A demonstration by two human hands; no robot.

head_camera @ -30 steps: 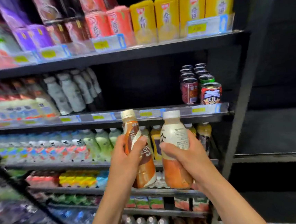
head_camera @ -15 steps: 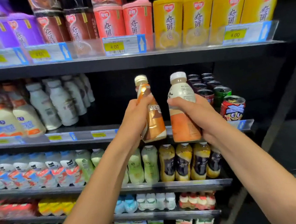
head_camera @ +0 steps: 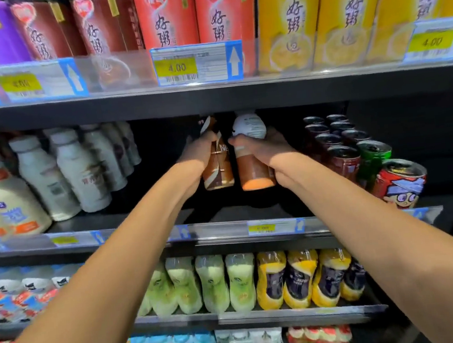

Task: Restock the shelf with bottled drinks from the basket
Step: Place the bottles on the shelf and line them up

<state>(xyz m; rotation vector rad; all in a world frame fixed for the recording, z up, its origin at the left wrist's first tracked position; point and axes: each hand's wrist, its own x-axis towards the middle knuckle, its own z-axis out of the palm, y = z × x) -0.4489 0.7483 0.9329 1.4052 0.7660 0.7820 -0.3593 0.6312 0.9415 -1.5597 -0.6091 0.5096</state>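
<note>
The left hand [head_camera: 198, 152] has its fingers curled round a brown-labelled bottle [head_camera: 218, 169]. The right hand [head_camera: 261, 147] wraps its fingers round a white-topped orange bottle [head_camera: 252, 168]. These 2 bottles are side by side and nearly touching, upright inside the middle shelf [head_camera: 225, 231], and their bases look lifted off its dark floor. Their caps sit close under the upper shelf edge [head_camera: 213, 99]. The open gap is bounded by white bottles [head_camera: 81, 168] on the left and rows of cans [head_camera: 350, 145] on the right.

brown bottle [head_camera: 218, 172] cap: hidden behind upper shelf [head_camera: 213, 99] | white-topped bottle [head_camera: 253, 168] cap: likewise | left price tag [head_camera: 19, 84]: blurred, unreadable
</note>
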